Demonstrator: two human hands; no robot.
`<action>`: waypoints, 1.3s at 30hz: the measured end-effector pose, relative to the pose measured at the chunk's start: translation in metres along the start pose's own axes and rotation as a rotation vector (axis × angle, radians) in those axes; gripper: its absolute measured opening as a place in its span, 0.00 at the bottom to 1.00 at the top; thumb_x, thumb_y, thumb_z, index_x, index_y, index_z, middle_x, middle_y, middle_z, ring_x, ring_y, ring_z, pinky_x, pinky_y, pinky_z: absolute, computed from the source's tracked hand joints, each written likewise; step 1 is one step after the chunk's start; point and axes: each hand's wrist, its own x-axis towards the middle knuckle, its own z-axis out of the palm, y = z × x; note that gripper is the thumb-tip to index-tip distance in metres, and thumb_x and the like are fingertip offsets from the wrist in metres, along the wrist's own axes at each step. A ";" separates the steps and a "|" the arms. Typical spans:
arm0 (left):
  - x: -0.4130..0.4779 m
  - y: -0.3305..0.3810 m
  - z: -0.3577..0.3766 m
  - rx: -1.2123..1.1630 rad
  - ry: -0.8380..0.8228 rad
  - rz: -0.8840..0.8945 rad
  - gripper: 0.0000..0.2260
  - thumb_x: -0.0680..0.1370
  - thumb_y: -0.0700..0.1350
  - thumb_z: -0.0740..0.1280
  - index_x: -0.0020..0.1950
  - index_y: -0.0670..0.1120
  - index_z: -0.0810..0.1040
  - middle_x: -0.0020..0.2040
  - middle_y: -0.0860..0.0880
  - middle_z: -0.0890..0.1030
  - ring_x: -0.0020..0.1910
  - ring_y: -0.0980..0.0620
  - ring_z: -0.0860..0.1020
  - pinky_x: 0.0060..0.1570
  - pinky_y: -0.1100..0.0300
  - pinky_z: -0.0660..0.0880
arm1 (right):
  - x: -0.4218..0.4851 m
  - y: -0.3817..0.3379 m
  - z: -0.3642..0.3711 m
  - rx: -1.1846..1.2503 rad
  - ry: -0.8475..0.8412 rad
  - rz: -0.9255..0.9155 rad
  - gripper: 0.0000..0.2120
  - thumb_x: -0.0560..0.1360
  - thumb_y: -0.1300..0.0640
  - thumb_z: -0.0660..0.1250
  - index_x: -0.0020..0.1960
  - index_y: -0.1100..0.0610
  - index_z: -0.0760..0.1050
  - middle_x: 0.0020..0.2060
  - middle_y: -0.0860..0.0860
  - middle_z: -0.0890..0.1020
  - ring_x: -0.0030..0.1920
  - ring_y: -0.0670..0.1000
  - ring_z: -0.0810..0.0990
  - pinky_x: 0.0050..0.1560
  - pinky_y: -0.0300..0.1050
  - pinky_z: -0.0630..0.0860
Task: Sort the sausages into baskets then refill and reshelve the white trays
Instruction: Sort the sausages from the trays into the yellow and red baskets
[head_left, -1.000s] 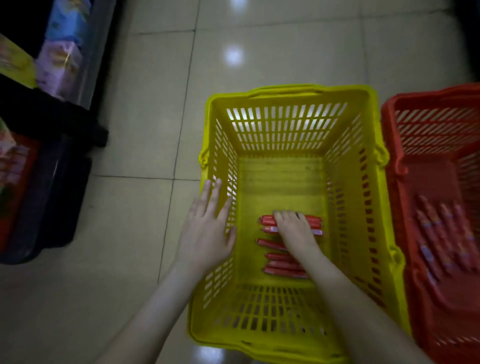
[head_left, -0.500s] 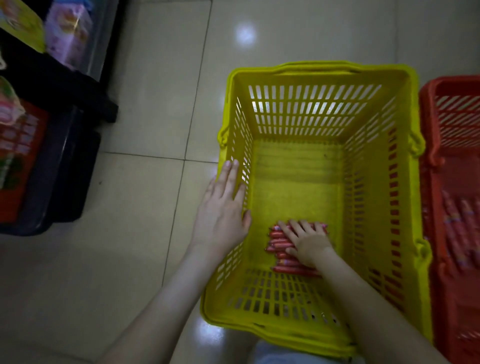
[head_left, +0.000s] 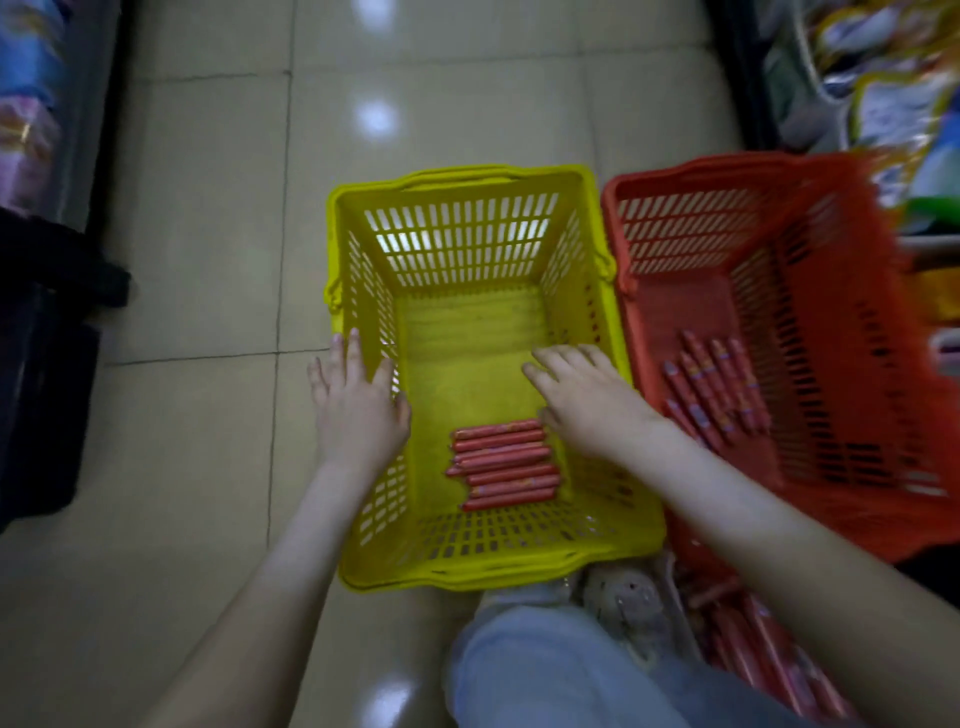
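A yellow basket (head_left: 467, 182) stands on the floor in front of me, with several red sausages (head_left: 501, 462) lined up side by side on its bottom near the front wall. My left hand (head_left: 358, 410) rests flat on the basket's left rim, fingers straight. Above the basket's right side hovers my right hand (head_left: 584, 400), fingers spread and holding nothing, just clear of the sausages. To the right, a red basket (head_left: 727, 171) holds several sausages (head_left: 714, 395) on its floor. More sausages (head_left: 769, 649) lie in a heap at the bottom right, partly hidden by my right arm.
Shelves of packaged goods line the aisle: the left shelf (head_left: 31, 104) and the right shelf (head_left: 872, 78). A dark shelf base (head_left: 47, 364) juts out at the left. My knee in light jeans (head_left: 545, 670) is below the yellow basket. Tiled floor lies to the left.
My right hand has lifted off the sausages in the yellow basket and moved up and to the right. The view has shifted right, showing more of the red basket.
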 end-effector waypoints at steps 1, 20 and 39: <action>-0.005 0.021 -0.008 -0.029 0.022 0.006 0.16 0.72 0.46 0.68 0.57 0.42 0.81 0.68 0.35 0.71 0.70 0.32 0.64 0.67 0.35 0.60 | -0.020 0.015 -0.012 0.037 0.132 0.016 0.24 0.76 0.54 0.61 0.70 0.59 0.67 0.68 0.58 0.70 0.68 0.57 0.68 0.67 0.53 0.58; -0.125 0.289 0.059 0.063 -0.067 1.134 0.20 0.75 0.50 0.56 0.60 0.42 0.78 0.57 0.38 0.80 0.57 0.40 0.79 0.59 0.47 0.74 | -0.305 0.054 0.235 0.237 -0.055 0.585 0.26 0.66 0.57 0.71 0.64 0.59 0.75 0.57 0.55 0.81 0.57 0.55 0.81 0.56 0.50 0.77; -0.118 0.290 0.066 0.029 0.020 1.060 0.18 0.77 0.52 0.62 0.59 0.41 0.77 0.54 0.40 0.80 0.55 0.40 0.79 0.53 0.50 0.75 | -0.236 0.105 0.293 -0.072 -0.179 0.255 0.22 0.66 0.45 0.71 0.59 0.47 0.79 0.53 0.44 0.82 0.59 0.48 0.78 0.65 0.46 0.68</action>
